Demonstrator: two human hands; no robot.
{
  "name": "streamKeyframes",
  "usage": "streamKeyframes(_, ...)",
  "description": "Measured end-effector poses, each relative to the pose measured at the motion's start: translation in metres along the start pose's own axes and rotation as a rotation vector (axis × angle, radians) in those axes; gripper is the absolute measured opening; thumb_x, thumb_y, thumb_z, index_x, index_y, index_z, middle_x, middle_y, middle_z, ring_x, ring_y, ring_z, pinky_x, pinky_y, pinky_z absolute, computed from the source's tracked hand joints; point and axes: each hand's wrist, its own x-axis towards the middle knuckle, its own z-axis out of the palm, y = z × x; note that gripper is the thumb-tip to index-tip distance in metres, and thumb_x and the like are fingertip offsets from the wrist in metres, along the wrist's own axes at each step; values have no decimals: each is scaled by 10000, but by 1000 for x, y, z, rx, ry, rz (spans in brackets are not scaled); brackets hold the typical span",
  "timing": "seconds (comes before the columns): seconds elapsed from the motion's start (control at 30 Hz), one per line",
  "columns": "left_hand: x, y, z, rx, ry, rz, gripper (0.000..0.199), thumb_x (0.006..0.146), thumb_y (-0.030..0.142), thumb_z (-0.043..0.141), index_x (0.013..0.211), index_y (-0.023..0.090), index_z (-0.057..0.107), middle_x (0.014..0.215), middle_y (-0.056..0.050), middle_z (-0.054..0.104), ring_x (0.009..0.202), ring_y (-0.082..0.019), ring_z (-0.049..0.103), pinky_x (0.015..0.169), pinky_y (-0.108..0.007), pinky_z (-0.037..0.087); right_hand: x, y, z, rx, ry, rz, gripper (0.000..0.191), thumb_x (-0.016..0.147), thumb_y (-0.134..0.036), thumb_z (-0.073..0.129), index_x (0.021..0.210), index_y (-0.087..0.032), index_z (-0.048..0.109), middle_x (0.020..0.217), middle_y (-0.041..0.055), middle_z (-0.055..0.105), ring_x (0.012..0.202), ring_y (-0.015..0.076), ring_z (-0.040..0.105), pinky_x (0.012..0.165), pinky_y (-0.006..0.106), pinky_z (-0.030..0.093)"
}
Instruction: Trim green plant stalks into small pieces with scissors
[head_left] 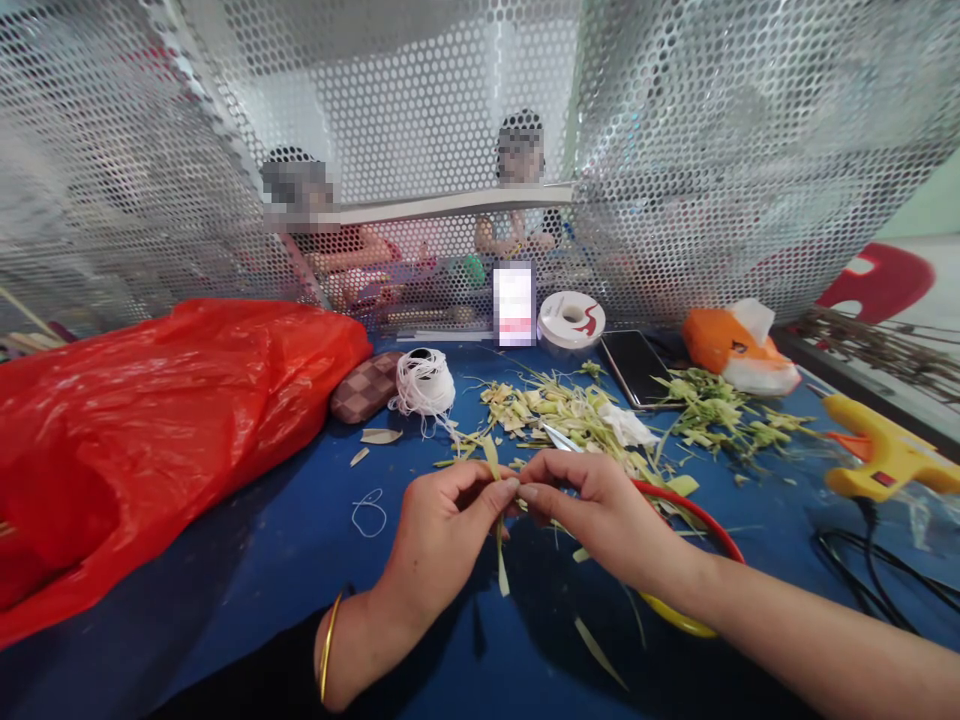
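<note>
In front of my chest, my left hand (442, 530) pinches a narrow pale-green leaf strip (503, 575) between thumb and fingers. The strip stands nearly upright, its ends showing above and below the grip. My right hand (600, 510) is closed with thumb and forefinger together, its fingertips touching those of the left. Whatever lies between the right fingertips is too hidden to make out. Under the right wrist lie scissors with a red and yellow handle (709, 518). Just beyond the hands spreads a pile of cut leaf scraps (540, 405).
A red plastic bag (187, 440) fills the left side. Behind the hands are a white thread ball (424, 388), a checkered case (367, 388), a white spool (571, 325) and a dark phone (637, 368). A yellow glue gun (892, 450) with its cord is at right. People sit beyond the perforated screen.
</note>
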Motion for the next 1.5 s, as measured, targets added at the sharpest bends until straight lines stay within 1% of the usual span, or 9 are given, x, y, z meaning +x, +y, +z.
streamKeyframes(0.2,2,3,0,-144,1,-66,171,775,311,658,734,152,707,641,-29,677,570,-140,620,570,-255,514,0,-5,1,104,-16,80,188,832,-298,591,707,-172,654,627,8,630,565,115,515,552,256,420)
streamKeyframes(0.33,7,1,-3,-93,-12,-40,188,792,316,649,722,154,714,703,-43,700,605,-142,631,604,-257,511,2,-4,3,123,5,101,178,836,-277,586,712,-174,662,612,4,633,559,117,537,570,262,447)
streamKeyframes(0.53,6,2,-4,98,-2,-9,202,795,328,626,742,154,712,707,-56,703,640,-162,617,602,-268,482,0,0,3,-219,54,-92,107,855,-247,608,799,-205,689,738,1,698,690,144,619,652,275,454)
streamKeyframes(0.67,3,-4,-1,35,-97,-48,242,812,381,623,904,160,657,665,-19,664,578,-146,596,569,-263,467,-2,2,3,-447,86,-271,161,889,-196,545,767,-179,647,698,19,651,651,149,581,609,280,414)
streamKeyframes(0.87,3,-11,-1,104,-125,-21,298,856,467,566,769,182,565,588,17,573,516,-125,538,521,-252,417,-7,0,2,-809,134,-555,278,936,-156,444,703,-163,595,650,40,584,604,160,504,626,321,370)
streamKeyframes(0.97,3,-9,-4,138,-140,33,286,863,439,565,717,192,555,582,27,548,501,-109,503,508,-241,394,-7,-1,0,-764,131,-518,261,930,-161,459,705,-167,590,643,31,575,606,155,506,618,311,364)
streamKeyframes(1.23,4,-6,-7,81,-254,11,271,883,416,544,727,194,531,505,39,553,481,-110,527,537,-242,402,-2,-6,-4,-329,20,-158,197,860,-219,575,665,-191,566,599,-27,552,574,117,498,541,243,375)
streamKeyframes(1.37,5,-9,-3,-85,-287,-66,275,805,433,646,858,202,506,629,35,603,565,-126,583,573,-252,454,-1,-4,-3,-428,85,-266,163,860,-191,528,705,-183,578,658,4,597,623,136,530,583,267,382)
streamKeyframes(1.5,4,-8,1,-133,-212,-146,306,754,416,700,823,204,491,620,35,610,542,-123,576,537,-240,434,-1,-2,-3,-523,67,-347,156,869,-152,477,761,-179,587,701,27,621,653,150,552,592,273,379)
